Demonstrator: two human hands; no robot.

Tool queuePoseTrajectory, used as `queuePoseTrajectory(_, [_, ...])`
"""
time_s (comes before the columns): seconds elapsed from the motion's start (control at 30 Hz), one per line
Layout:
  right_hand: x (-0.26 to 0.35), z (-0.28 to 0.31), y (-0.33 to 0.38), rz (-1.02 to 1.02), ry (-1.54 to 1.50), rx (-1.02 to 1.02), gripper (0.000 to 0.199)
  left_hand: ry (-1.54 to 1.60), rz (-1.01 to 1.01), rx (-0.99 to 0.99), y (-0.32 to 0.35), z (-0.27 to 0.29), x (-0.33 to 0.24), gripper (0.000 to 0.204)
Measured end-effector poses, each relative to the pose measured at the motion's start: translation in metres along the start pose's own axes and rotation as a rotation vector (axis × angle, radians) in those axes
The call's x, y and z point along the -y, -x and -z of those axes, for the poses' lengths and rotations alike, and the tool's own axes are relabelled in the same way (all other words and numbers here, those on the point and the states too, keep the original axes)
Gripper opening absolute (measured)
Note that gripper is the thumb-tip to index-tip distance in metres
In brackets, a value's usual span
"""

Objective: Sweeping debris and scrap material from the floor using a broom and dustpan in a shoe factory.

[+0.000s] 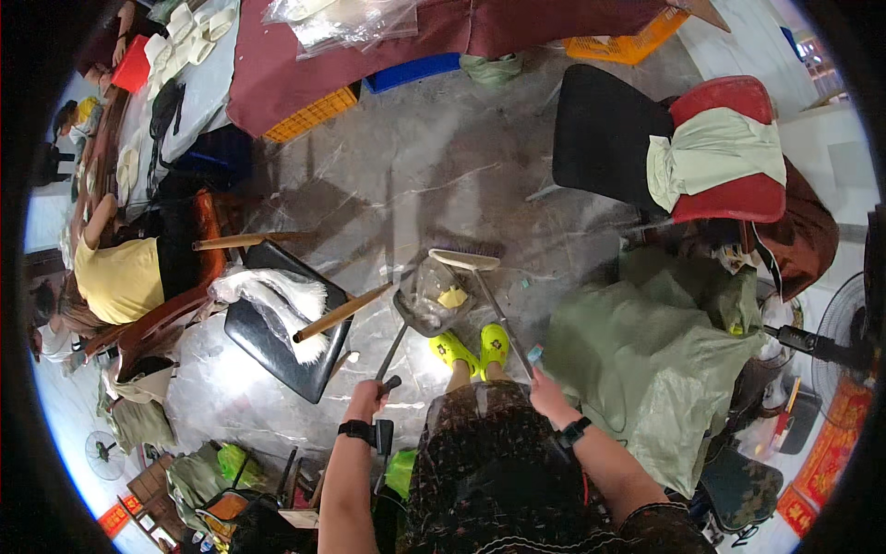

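My left hand (367,397) is closed round the dark handle of a long-handled dustpan (420,319). The pan lies on the floor just ahead of my feet, with a crumpled pale-yellow scrap (451,296) and some clear, plastic-looking bits in it. My right hand (548,391) grips the pole of a broom (464,259), which slants away to the left. Its pale head with dark bristles rests on the floor by the pan's far edge. Bright yellow-green clogs (494,351) are on my feet, close behind the pan.
At left, an upturned wooden-legged chair (277,319) carries white fluffy material; a person in yellow (120,277) sits beyond. Green sacking (646,360) spreads at right, below black (609,134) and red (729,92) chairs. A maroon-covered table (443,32) and crates (314,113) stand ahead.
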State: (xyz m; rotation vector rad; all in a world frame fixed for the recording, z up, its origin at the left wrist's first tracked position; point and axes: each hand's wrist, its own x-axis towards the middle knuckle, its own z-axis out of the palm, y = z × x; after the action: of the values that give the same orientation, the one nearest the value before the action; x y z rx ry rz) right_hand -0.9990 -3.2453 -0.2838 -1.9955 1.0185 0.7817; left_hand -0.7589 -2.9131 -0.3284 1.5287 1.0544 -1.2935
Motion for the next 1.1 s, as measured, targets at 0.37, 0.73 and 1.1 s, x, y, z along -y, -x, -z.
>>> queuePoseTrajectory(0.37, [-0.001, 0.057, -0.007, -0.113, -0.039, -0.124, 0.037, 0.017, 0.002, 0.164, -0.002, 0.081, 0.011, 0.016])
queuePoseTrajectory(0.73, [0.008, -0.123, -0.030, -0.295, -0.305, -0.275, 0.022, -1.853, -1.185, 0.017, -0.075, 0.070, -0.053, 0.025])
queuePoseTrajectory(1.1, [0.199, -0.270, 0.149, -0.455, -1.543, 0.386, 0.054, -1.217, -0.714, 0.250, -0.048, 0.112, -0.053, 0.013])
